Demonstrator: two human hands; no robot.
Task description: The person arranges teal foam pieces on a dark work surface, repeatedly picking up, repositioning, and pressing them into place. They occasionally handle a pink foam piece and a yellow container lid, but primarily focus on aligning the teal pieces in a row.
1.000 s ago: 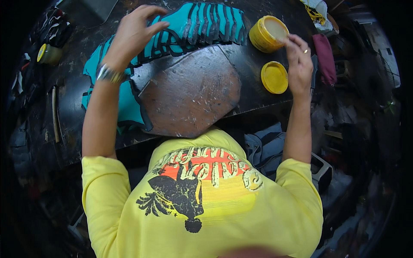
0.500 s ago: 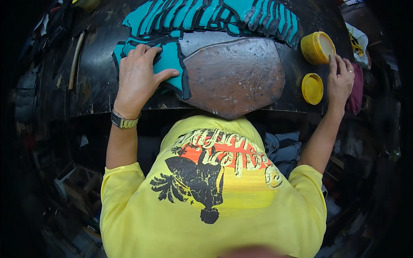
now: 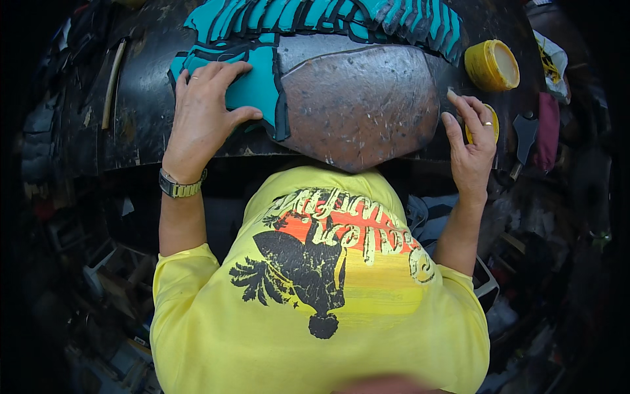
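Observation:
My left hand (image 3: pixel 200 121) lies on a pile of flat teal pieces with black edges (image 3: pixel 254 90), thumb spread away from the fingers. The pile overlaps the left side of a worn brown board (image 3: pixel 361 108) with a pointed near end. My right hand (image 3: pixel 474 148) is over the right side, between the board and a yellow lid (image 3: pixel 494 125) that it partly covers. Its thumb and index finger are apart, with nothing visible between them. Beyond it a yellow tub (image 3: pixel 491 65) stands open, with pale stuff inside.
A long row of overlapping teal pieces (image 3: pixel 315 18) runs along the back of the dark table (image 3: pixel 147 85). A thin wooden stick (image 3: pixel 114 85) lies at left. At right are a dark flat-bladed tool (image 3: pixel 524 136), a maroon cloth-like item (image 3: pixel 547 131) and a white bag (image 3: pixel 551 62).
My right hand has moved left from the tub's rim toward the board, now partly covering the lid and uncovering the flat-bladed tool. My left hand stays on the teal pile.

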